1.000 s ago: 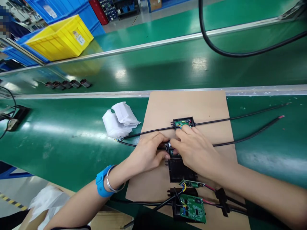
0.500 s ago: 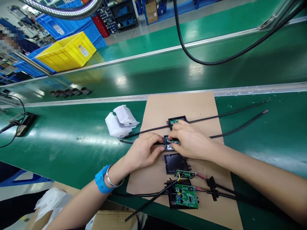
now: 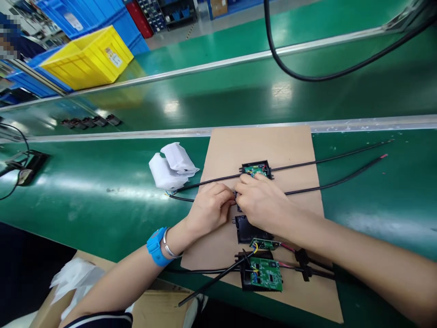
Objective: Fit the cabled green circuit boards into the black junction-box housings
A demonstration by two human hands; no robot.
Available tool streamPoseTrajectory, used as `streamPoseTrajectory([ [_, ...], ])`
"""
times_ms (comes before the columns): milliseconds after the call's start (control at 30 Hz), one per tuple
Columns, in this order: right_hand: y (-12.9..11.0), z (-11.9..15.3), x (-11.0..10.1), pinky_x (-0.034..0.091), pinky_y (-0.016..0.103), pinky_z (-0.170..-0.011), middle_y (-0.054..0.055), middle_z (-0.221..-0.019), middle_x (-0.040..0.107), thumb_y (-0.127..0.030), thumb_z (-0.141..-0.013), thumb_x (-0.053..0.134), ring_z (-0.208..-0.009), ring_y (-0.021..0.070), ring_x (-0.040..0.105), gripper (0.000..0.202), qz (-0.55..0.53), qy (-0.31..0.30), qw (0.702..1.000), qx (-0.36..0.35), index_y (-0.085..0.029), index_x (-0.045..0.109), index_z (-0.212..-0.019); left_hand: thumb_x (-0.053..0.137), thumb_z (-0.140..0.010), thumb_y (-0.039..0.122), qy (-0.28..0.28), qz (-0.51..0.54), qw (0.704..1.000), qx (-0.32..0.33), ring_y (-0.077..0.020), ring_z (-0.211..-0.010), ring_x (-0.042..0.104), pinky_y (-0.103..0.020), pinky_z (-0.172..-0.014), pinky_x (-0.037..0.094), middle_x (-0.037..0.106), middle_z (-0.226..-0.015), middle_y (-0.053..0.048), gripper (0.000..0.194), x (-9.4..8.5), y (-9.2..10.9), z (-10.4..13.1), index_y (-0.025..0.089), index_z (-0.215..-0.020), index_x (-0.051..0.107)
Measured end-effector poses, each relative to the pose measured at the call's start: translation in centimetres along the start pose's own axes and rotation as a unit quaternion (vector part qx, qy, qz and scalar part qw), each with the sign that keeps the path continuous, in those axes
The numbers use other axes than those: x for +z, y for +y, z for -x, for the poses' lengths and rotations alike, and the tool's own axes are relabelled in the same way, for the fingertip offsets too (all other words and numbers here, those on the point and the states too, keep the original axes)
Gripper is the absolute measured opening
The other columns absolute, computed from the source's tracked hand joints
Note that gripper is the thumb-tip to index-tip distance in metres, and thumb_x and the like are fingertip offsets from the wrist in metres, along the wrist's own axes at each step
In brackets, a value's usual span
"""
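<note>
On a cardboard sheet (image 3: 221, 155) lie several black cases with green circuit boards and black cables. My left hand (image 3: 210, 207) is closed at the left end of the middle case (image 3: 239, 207), fingertips pinched where its cable enters; what they pinch is too small to tell. My right hand (image 3: 261, 198) bends over the same case and covers most of it, its fingertips closed and partly hidden. Just above is another case with a board (image 3: 256, 169). Below sit an open black case part (image 3: 249, 229), a narrow board (image 3: 264, 244) and a larger green board (image 3: 268, 274).
Two white wrapped bundles (image 3: 167, 171) lie left of the cardboard. A yellow bin (image 3: 88, 57) and blue bins (image 3: 82, 16) stand at the back left. A black cable (image 3: 307, 77) hangs at the upper right. Small dark parts (image 3: 90, 122) are behind the rail.
My left hand's fingers have drawn together at the case end. My right hand has moved slightly left and now covers more of the middle case. The view has shifted a little.
</note>
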State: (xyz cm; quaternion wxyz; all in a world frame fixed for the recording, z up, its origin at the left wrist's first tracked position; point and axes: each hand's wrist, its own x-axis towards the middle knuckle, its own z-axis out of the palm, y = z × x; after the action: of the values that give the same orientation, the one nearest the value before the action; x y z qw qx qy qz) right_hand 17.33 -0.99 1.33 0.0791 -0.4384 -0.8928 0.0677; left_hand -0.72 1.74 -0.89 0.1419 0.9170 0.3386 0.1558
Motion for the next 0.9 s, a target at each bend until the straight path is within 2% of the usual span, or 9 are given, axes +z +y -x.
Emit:
streamPoseTrajectory([
  [167, -1.0, -0.4, -0.9, 0.033, 0.036, -0.076, 0.01, -0.088, 0.062, -0.011, -0.081, 0.056, -0.095, 0.0241, 0.05, 0.014, 0.044, -0.007, 0.998, -0.039, -0.016, 0.068, -0.078, 0.044, -0.09, 0.018, 0.008, -0.029, 1.0, 0.004, -0.0194, -0.083, 0.055, -0.037, -0.078, 0.046, 0.063, -0.085, -0.008, 0.02, 0.0, -0.2, 0.2, 0.015, -0.084, 0.063],
  [300, -0.6, 2.9, -2.8, 0.036, 0.038, -0.077, 0.011, -0.09, 0.062, -0.014, -0.085, 0.051, -0.094, 0.0254, 0.05, 0.016, 0.054, 0.009, 0.998, -0.011, -0.015, 0.067, -0.081, 0.047, -0.092, 0.022, 0.031, -0.001, 0.999, -0.015, -0.0194, -0.092, 0.056, -0.037, -0.085, 0.046, 0.063, -0.097, -0.008, 0.015, -1.5, 1.9, 1.3, 0.015, -0.095, 0.061],
  [367, -0.5, 5.9, -3.3, 0.038, 0.037, -0.078, 0.009, -0.089, 0.06, -0.024, -0.089, 0.05, -0.09, 0.0237, 0.051, 0.018, -0.013, 0.019, 0.999, 0.045, -0.017, 0.065, -0.083, 0.056, -0.089, 0.034, 0.011, 0.062, 0.997, -0.041, -0.0194, -0.093, 0.056, -0.036, -0.083, 0.047, 0.06, -0.098, -0.007, 0.022, -2.2, 3.7, 2.3, 0.015, -0.099, 0.059],
  [467, -0.9, 9.8, -2.9, 0.041, 0.034, -0.073, 0.005, -0.082, 0.058, -0.035, -0.089, 0.055, -0.085, 0.0214, 0.051, 0.016, -0.158, -0.044, 0.98, 0.115, -0.02, 0.061, -0.085, 0.069, -0.074, 0.053, -0.092, 0.119, 0.987, -0.065, -0.0215, -0.086, 0.055, -0.037, -0.075, 0.049, 0.056, -0.093, -0.007, 0.044, -2.7, 6.2, 3.3, 0.016, -0.096, 0.059],
  [567, -1.5, 11.2, -2.2, 0.042, 0.031, -0.07, 0.002, -0.081, 0.056, -0.029, -0.095, 0.043, -0.081, 0.0168, 0.052, 0.022, -0.278, -0.053, 0.944, 0.172, -0.02, 0.054, -0.078, 0.075, -0.065, 0.051, -0.13, 0.127, 0.98, -0.077, -0.0239, -0.088, 0.055, -0.038, -0.074, 0.049, 0.055, -0.096, -0.008, 0.049, -3.1, 7.4, 3.6, 0.016, -0.097, 0.061],
  [667, -1.6, 11.0, -2.3, 0.043, 0.029, -0.067, 0.001, -0.08, 0.055, -0.033, -0.099, 0.034, -0.075, 0.0139, 0.052, 0.031, -0.329, -0.028, 0.921, 0.205, -0.021, 0.047, -0.074, 0.069, -0.075, 0.043, -0.115, 0.168, 0.976, -0.078, -0.0224, -0.091, 0.057, -0.036, -0.079, 0.048, 0.06, -0.097, -0.006, 0.037, -3.7, 7.4, 3.8, 0.018, -0.101, 0.061],
  [767, -1.5, 10.3, -2.8, 0.044, 0.03, -0.066, 0.002, -0.084, 0.055, -0.035, -0.099, 0.033, -0.073, 0.0148, 0.054, 0.029, -0.25, -0.03, 0.946, 0.204, -0.021, 0.05, -0.081, 0.056, -0.089, 0.031, -0.109, 0.221, 0.961, -0.125, -0.0163, -0.084, 0.061, -0.03, -0.076, 0.048, 0.067, -0.092, -0.001, 0.021, -4.0, 6.9, 4.0, 0.022, -0.107, 0.062],
  [833, -1.4, 9.9, -3.0, 0.043, 0.031, -0.063, 0.004, -0.096, 0.057, -0.036, -0.097, 0.036, -0.074, 0.0168, 0.056, 0.024, -0.153, -0.009, 0.969, 0.192, -0.022, 0.053, -0.105, 0.054, -0.09, 0.027, -0.101, 0.238, 0.953, -0.161, -0.0136, -0.076, 0.061, -0.027, -0.069, 0.047, 0.068, -0.087, 0.001, 0.019, -4.0, 6.4, 4.2, 0.022, -0.106, 0.062],
  [900, -1.4, 9.4, -3.3, 0.039, 0.029, -0.054, 0.005, -0.104, 0.055, -0.034, -0.096, 0.038, -0.065, 0.0159, 0.056, 0.034, -0.067, 0.006, 0.987, 0.145, -0.027, 0.044, -0.129, 0.053, -0.091, 0.025, -0.097, 0.233, 0.953, -0.169, -0.0123, -0.072, 0.06, -0.025, -0.066, 0.046, 0.068, -0.083, 0.002, 0.013, -3.9, 6.0, 4.3, 0.02, -0.099, 0.062],
])
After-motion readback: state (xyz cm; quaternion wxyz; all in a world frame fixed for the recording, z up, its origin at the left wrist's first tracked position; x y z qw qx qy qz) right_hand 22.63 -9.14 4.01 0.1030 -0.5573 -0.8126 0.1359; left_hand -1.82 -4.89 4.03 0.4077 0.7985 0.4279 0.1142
